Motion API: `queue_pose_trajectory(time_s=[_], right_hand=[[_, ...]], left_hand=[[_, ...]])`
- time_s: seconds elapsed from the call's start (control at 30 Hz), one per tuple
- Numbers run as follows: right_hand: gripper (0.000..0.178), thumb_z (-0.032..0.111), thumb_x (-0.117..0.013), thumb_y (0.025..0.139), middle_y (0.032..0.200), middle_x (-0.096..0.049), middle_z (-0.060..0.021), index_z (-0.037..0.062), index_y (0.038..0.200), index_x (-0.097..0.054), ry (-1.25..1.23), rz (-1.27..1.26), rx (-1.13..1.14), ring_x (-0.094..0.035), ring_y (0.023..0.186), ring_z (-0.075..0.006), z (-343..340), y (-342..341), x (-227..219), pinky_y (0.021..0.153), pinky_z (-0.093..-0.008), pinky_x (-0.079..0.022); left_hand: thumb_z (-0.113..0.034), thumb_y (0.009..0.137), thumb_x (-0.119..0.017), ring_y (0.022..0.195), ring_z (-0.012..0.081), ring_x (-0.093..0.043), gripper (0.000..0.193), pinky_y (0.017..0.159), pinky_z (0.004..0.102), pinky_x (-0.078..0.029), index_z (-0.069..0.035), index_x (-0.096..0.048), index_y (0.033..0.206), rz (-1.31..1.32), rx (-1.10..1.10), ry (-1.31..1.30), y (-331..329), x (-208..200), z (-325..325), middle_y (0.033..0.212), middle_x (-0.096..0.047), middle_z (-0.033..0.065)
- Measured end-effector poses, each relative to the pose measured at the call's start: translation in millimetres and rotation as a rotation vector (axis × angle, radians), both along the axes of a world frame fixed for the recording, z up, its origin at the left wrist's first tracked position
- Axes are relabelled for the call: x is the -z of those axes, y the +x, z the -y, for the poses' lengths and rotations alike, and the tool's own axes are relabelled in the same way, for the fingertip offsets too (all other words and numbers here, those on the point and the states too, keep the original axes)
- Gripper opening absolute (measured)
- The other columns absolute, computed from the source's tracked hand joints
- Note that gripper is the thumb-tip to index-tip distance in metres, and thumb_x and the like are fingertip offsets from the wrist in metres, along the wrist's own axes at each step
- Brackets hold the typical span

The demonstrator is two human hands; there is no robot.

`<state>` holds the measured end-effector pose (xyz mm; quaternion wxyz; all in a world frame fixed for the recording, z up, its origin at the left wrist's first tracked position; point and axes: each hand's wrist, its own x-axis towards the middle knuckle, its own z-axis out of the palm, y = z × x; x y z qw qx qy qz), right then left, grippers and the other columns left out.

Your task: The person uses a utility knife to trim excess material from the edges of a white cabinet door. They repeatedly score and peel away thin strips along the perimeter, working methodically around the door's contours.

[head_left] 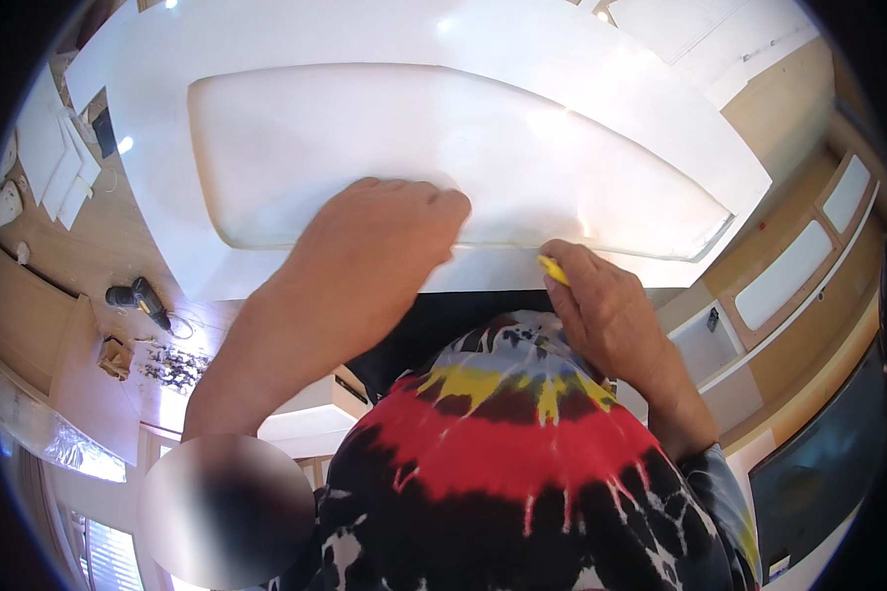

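A large white panel (660, 128) lies in front of me, with a long outlined area (315, 128) in it that has rounded left corners and narrows to the right. My left hand (389, 222) rests over the near side of this outline, its fingers curled down; whatever they may hold is hidden beneath. At the panel's near edge, my right hand (601, 300) is closed around a small yellow tool (554, 269). Only a short yellow piece shows between thumb and fingers, and the tip is too small to make out, close to the outline's near line.
On the floor to the left lie a cordless drill (146, 298), a heap of small dark hardware (172, 364), a crumpled brown bag (114, 357) and white offcuts (57, 163). Wooden cabinetry with white panels (784, 276) and a dark screen (818, 463) stand to the right.
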<state>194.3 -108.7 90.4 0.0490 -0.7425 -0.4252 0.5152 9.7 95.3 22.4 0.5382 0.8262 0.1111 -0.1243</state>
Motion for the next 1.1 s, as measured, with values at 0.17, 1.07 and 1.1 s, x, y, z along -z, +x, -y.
queue_pose_trajectory(time_s=[0.17,1.07,1.1], right_hand=[[0.023,0.009,-0.067,0.098,0.097,-0.068,-0.0193,0.0021,0.117,-0.057,0.074,0.038,-0.097,-0.069,0.088,-0.0416,-6,3,1,0.074,-0.0492,-0.054],[0.024,0.007,-0.069,0.095,0.093,-0.066,-0.0172,0.0016,0.114,-0.056,0.041,0.1,-0.127,-0.067,0.089,-0.0398,1,-2,3,0.075,-0.049,-0.053],[0.024,0.007,-0.069,0.095,0.094,-0.066,-0.0171,0.0016,0.114,-0.056,0.048,0.107,-0.113,-0.067,0.089,-0.0398,3,-2,3,0.075,-0.049,-0.053]], left_hand=[[-0.018,0.094,-0.073,0.098,0.0342,-0.067,0.014,0.087,0.0482,-0.052,-0.004,-0.071,0.093,-0.09,0.212,0.101,5,-16,-11,0.095,-0.068,0.0137],[-0.003,0.092,-0.07,0.1,0.035,-0.061,0.006,0.091,0.0468,-0.048,-0.002,-0.064,0.093,-0.23,0.08,0.259,-5,-17,15,0.094,-0.058,0.0155],[-0.003,0.092,-0.07,0.099,0.0351,-0.062,0.005,0.09,0.0465,-0.049,-0.002,-0.066,0.094,-0.21,0.034,0.28,-6,-17,14,0.094,-0.059,0.0154]])
